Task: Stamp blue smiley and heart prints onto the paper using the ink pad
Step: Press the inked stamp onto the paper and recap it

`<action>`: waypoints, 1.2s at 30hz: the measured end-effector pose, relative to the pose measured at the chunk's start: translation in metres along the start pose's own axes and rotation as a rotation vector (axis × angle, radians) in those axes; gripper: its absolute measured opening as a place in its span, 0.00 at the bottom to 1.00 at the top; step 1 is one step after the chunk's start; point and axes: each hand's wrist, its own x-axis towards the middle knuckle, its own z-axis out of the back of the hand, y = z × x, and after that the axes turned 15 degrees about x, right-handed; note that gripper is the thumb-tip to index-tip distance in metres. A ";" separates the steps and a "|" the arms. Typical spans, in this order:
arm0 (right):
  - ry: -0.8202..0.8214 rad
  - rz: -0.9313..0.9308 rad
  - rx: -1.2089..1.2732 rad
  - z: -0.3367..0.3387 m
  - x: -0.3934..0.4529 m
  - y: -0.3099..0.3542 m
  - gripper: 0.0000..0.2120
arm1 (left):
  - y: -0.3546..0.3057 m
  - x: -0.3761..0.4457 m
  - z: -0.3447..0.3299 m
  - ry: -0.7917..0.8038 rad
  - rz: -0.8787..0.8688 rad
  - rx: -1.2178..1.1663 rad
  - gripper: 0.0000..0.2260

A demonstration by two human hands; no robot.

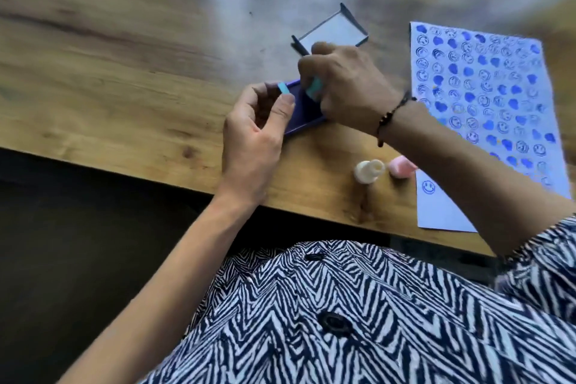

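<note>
Zebra-striped shirt (358,321) fills the lower frame. At centre, the left hand (252,134) pinches a light-blue stamp (283,88) beside the ink pad (304,112). Right hand (346,87) grips a teal stamp (314,89) over it, left of the paper (486,109).

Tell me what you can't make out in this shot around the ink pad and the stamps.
Head view only:
- Ink pad: its surface is mostly covered by the right hand.
- Teal stamp in that hand: its face is hidden, so smiley or heart is unknown.
- Light blue stamp in the left hand: fingers cover most of it.
- Paper: motion blur smears the prints; the right edge crops it.
</note>
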 end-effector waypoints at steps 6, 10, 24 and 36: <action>-0.043 -0.027 0.140 -0.001 -0.004 -0.002 0.09 | -0.004 0.001 0.004 -0.011 0.026 -0.028 0.02; -0.057 0.016 0.176 -0.005 -0.010 0.004 0.10 | -0.004 0.000 0.010 -0.053 0.028 -0.038 0.03; -0.022 0.003 0.094 -0.019 -0.013 0.021 0.09 | -0.004 -0.010 0.013 -0.095 0.043 -0.043 0.03; -0.221 -0.147 0.266 -0.001 -0.029 0.013 0.09 | -0.018 -0.016 -0.004 -0.013 -0.052 -0.030 0.04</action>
